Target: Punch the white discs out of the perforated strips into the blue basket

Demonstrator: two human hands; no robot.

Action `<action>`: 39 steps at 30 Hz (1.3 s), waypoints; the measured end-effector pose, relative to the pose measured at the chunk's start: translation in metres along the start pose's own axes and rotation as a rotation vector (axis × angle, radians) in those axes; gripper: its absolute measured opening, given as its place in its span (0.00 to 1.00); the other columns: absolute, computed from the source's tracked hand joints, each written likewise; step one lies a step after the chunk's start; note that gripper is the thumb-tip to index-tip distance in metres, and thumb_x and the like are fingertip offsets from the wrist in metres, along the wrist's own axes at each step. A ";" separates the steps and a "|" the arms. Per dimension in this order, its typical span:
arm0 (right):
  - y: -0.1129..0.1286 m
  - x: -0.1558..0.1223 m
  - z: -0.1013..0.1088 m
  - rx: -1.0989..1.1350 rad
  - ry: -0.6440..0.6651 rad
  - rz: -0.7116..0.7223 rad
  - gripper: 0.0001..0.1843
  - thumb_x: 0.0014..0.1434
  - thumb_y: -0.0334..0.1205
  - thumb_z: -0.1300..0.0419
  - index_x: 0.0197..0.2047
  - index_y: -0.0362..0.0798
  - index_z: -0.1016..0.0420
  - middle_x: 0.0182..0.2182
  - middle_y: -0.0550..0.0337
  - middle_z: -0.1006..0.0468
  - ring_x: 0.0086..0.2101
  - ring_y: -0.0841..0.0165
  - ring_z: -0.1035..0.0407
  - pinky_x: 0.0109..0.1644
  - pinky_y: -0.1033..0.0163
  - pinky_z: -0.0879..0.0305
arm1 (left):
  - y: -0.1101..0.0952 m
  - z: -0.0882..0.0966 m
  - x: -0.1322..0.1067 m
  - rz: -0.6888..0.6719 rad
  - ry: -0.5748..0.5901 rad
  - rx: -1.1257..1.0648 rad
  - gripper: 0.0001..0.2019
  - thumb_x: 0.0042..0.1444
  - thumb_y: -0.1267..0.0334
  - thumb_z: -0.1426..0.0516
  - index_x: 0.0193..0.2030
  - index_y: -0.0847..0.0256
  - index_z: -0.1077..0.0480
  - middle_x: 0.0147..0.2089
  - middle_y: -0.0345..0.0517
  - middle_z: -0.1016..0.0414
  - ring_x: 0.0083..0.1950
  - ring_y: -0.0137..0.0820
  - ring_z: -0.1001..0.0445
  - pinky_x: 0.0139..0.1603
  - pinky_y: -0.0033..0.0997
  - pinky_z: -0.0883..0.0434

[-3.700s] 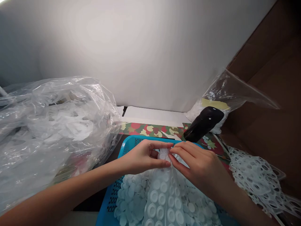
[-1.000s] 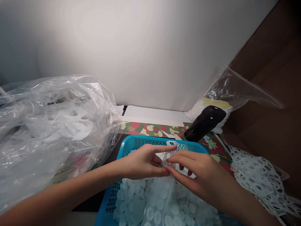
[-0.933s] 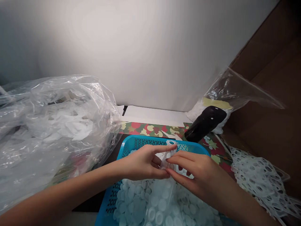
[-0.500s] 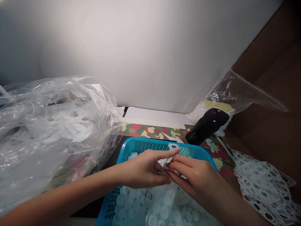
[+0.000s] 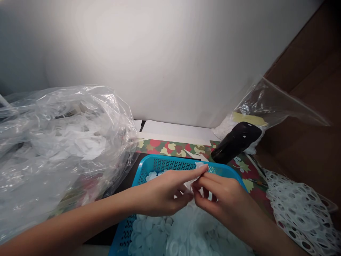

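Note:
A blue perforated basket (image 5: 170, 164) sits at the bottom centre, filled with small white round discs (image 5: 150, 234). Both hands meet above it. My left hand (image 5: 166, 192) pinches the top of a white sheet studded with discs (image 5: 198, 170), its index finger stretched along the sheet's upper edge. My right hand (image 5: 220, 197) is closed, its fingertips pinched on the same sheet just below the left index finger. The rest of the sheet hangs down between the hands into the basket, blurred among the loose discs.
A big clear plastic bag (image 5: 58, 142) of white material fills the left. A black handle-shaped tool (image 5: 236, 140) lies behind the basket by a smaller clear bag (image 5: 266, 106). Punched-out white webbing (image 5: 301, 217) lies at right against a brown cardboard wall (image 5: 306, 89). Leaf-patterned table cover (image 5: 170, 147).
Since 3.7 s ago the sheet has been worked downward, so less of it stands above the fingers. Both hands have shifted slightly lower and to the right over the basket.

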State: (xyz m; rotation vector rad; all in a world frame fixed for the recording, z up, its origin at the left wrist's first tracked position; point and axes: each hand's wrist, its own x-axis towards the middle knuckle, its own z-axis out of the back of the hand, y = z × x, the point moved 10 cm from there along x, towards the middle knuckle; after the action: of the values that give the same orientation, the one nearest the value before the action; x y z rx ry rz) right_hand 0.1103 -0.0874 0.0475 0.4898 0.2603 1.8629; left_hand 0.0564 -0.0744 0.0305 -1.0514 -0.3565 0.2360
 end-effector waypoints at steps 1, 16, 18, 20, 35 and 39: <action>-0.004 0.001 0.004 -0.005 -0.024 -0.026 0.07 0.53 0.29 0.45 0.26 0.47 0.33 0.23 0.65 0.31 0.23 0.73 0.38 0.24 0.68 0.45 | 0.000 0.001 0.000 0.006 -0.008 -0.007 0.35 0.54 0.76 0.51 0.67 0.56 0.60 0.49 0.49 0.31 0.31 0.23 0.35 0.35 0.26 0.29; -0.020 -0.010 0.023 -0.082 0.235 -0.154 0.06 0.59 0.38 0.46 0.30 0.51 0.30 0.24 0.66 0.28 0.23 0.72 0.35 0.24 0.68 0.43 | 0.029 0.001 -0.004 0.276 -0.029 -0.123 0.24 0.57 0.68 0.48 0.61 0.51 0.42 0.33 0.40 0.28 0.24 0.22 0.39 0.27 0.25 0.35; -0.015 -0.010 0.016 -0.051 0.232 -0.122 0.05 0.59 0.38 0.46 0.33 0.53 0.30 0.26 0.66 0.27 0.24 0.72 0.34 0.25 0.68 0.43 | 0.028 0.003 -0.003 0.265 -0.060 -0.177 0.26 0.55 0.69 0.46 0.61 0.54 0.42 0.48 0.48 0.29 0.35 0.27 0.30 0.36 0.31 0.29; -0.008 -0.008 0.012 -0.019 0.198 -0.073 0.05 0.60 0.37 0.46 0.36 0.54 0.29 0.30 0.66 0.26 0.27 0.72 0.33 0.27 0.68 0.41 | 0.026 0.004 -0.001 0.241 -0.082 -0.239 0.29 0.52 0.71 0.45 0.62 0.55 0.43 0.58 0.51 0.36 0.44 0.32 0.28 0.42 0.35 0.28; 0.012 -0.003 0.003 -0.192 0.075 0.095 0.09 0.59 0.34 0.46 0.33 0.50 0.25 0.28 0.60 0.24 0.28 0.69 0.30 0.28 0.67 0.39 | 0.035 0.001 -0.003 0.314 -0.087 -0.261 0.38 0.51 0.70 0.43 0.66 0.50 0.56 0.26 0.33 0.39 0.24 0.22 0.43 0.26 0.27 0.36; 0.009 -0.003 0.003 -0.199 0.071 0.088 0.09 0.58 0.33 0.46 0.33 0.49 0.25 0.27 0.61 0.25 0.28 0.69 0.31 0.29 0.67 0.40 | 0.035 0.001 -0.004 0.314 -0.074 -0.230 0.37 0.52 0.71 0.44 0.66 0.49 0.57 0.24 0.32 0.42 0.23 0.22 0.45 0.24 0.25 0.39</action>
State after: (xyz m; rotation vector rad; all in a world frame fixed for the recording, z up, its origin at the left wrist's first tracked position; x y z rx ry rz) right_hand 0.1054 -0.0934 0.0535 0.3030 0.0997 1.9705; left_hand 0.0521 -0.0586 -0.0004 -1.3282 -0.2879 0.5250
